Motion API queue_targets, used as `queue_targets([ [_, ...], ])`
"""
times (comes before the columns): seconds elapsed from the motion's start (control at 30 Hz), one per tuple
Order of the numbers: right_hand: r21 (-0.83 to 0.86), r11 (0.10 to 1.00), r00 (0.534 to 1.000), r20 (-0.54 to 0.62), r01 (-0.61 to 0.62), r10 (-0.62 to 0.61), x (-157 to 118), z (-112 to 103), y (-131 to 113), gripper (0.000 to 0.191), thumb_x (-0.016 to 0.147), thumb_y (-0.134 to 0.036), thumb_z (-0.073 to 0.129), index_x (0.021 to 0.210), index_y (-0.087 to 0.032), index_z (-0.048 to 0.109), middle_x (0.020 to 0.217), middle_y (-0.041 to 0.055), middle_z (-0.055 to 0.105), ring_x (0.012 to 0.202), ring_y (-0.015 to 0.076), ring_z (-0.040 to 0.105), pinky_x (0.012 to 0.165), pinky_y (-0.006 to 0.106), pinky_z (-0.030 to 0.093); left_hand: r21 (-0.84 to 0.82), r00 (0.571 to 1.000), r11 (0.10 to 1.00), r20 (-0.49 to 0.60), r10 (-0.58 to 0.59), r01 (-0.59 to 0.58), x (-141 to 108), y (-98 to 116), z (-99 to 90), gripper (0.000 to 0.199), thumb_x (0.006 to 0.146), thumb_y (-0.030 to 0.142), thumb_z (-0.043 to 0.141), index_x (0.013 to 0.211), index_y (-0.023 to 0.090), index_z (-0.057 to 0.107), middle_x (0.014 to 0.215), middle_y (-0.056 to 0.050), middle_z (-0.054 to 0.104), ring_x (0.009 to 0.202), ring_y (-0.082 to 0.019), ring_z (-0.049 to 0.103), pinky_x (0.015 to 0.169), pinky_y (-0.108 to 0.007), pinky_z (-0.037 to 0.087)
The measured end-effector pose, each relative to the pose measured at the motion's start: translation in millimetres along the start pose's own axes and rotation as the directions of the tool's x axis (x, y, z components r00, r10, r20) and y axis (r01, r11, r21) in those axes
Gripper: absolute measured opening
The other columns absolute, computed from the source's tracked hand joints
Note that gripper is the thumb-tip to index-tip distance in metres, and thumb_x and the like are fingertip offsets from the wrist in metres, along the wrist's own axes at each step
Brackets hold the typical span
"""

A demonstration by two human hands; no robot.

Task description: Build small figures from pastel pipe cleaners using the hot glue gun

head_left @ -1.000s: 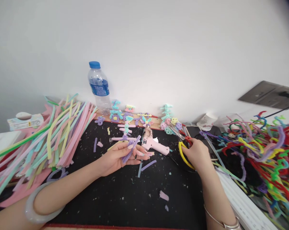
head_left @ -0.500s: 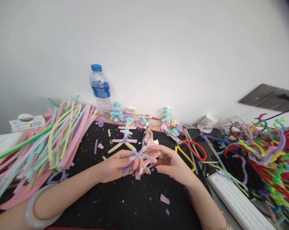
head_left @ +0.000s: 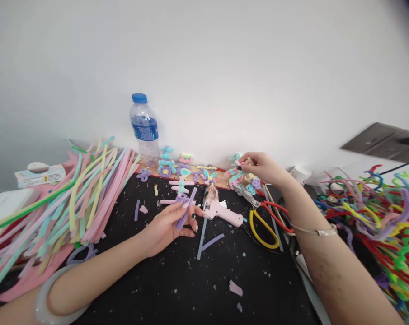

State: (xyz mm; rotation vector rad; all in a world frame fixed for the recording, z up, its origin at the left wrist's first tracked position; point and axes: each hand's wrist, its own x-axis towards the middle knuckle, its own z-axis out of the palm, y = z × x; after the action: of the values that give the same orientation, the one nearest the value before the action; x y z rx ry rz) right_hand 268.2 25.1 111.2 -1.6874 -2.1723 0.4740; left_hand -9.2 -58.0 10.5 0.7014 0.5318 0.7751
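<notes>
My left hand [head_left: 168, 229] is over the middle of the black mat, pinching a purple pipe cleaner piece [head_left: 191, 201]. Just right of its fingertips lies a pale pink hot glue gun [head_left: 226, 214], nozzle toward the wall. A translucent glue stick [head_left: 201, 239] and a loose purple piece [head_left: 213, 242] are below it. At the back, my right hand [head_left: 260, 168] has its fingers closed on a pink-and-mint pipe cleaner figure [head_left: 234, 173], among small coloured flower shapes [head_left: 252, 185]. Under the left fingers stands a layered pink-and-mint figure [head_left: 181, 184], partly hidden.
Scissors with red handles [head_left: 275, 212] and a yellow-handled pair [head_left: 265, 231] lie right of the glue gun. A bottle [head_left: 145, 128] stands by the wall. Bundled pastel pipe cleaners [head_left: 85, 189] fill the left; a tangled bright heap [head_left: 390, 225] fills the right.
My right hand has moved from the middle to the back right, carrying the pink-and-mint figure away from the left hand. The left hand keeps the purple piece; the glue gun is now uncovered.
</notes>
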Motion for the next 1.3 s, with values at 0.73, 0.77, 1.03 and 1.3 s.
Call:
queue_targets([
  [0.73, -0.417, 0.909, 0.999, -0.035, 0.002, -0.018, 47.3, 11.0, 14.2, 0.019, 0.081, -0.021, 0.055, 0.097, -0.018, 0.064, 0.093, 0.0043, 0.069, 0.082, 0.0171, 0.061, 0.074, 0.027, 0.041, 0.064, 0.999, 0.998, -0.038, 0.000, 0.003, 1.1, -5.8, -4.7, 0.022, 0.087, 0.034, 0.056, 0.077, 0.015, 0.060, 0.063, -0.001, 0.060, 0.050, -0.009, 0.051, 0.051, -0.022, 0.041],
  [0.77, -0.416, 0.908, 0.996, -0.082, -0.049, 0.016, 42.5, 7.2, 21.6, 0.019, 0.082, -0.021, 0.053, 0.095, -0.017, 0.065, 0.093, 0.0058, 0.068, 0.082, 0.0180, 0.061, 0.075, 0.028, 0.041, 0.065, 0.999, 0.998, -0.036, 0.002, 0.001, 1.5, -5.7, -4.6, 0.022, 0.087, 0.034, 0.056, 0.077, 0.015, 0.060, 0.063, -0.001, 0.059, 0.050, -0.009, 0.051, 0.051, -0.022, 0.041],
  [1.03, -0.303, 0.926, 0.973, -0.024, -0.226, 0.229, 18.1, 20.1, 82.1, 0.022, 0.065, -0.022, 0.067, 0.084, -0.014, 0.071, 0.075, 0.0029, 0.071, 0.066, 0.0171, 0.062, 0.057, 0.023, 0.044, 0.071, 0.999, 0.997, -0.047, -0.006, 0.009, 2.1, -5.0, -2.1, 0.024, 0.085, 0.037, 0.059, 0.076, 0.015, 0.059, 0.061, -0.001, 0.058, 0.049, -0.009, 0.050, 0.051, -0.021, 0.041],
  [1.3, -0.281, 0.886, 0.926, -0.187, -0.370, 0.327, -5.9, 6.2, 97.2, 0.028, 0.074, -0.029, 0.059, 0.095, -0.015, 0.071, 0.086, 0.0069, 0.072, 0.077, 0.0220, 0.064, 0.061, 0.026, 0.043, 0.068, 0.999, 0.998, -0.048, -0.012, 0.015, 1.4, -5.0, -1.9, 0.023, 0.086, 0.036, 0.057, 0.076, 0.015, 0.059, 0.061, 0.000, 0.058, 0.048, -0.008, 0.049, 0.051, -0.021, 0.042],
])
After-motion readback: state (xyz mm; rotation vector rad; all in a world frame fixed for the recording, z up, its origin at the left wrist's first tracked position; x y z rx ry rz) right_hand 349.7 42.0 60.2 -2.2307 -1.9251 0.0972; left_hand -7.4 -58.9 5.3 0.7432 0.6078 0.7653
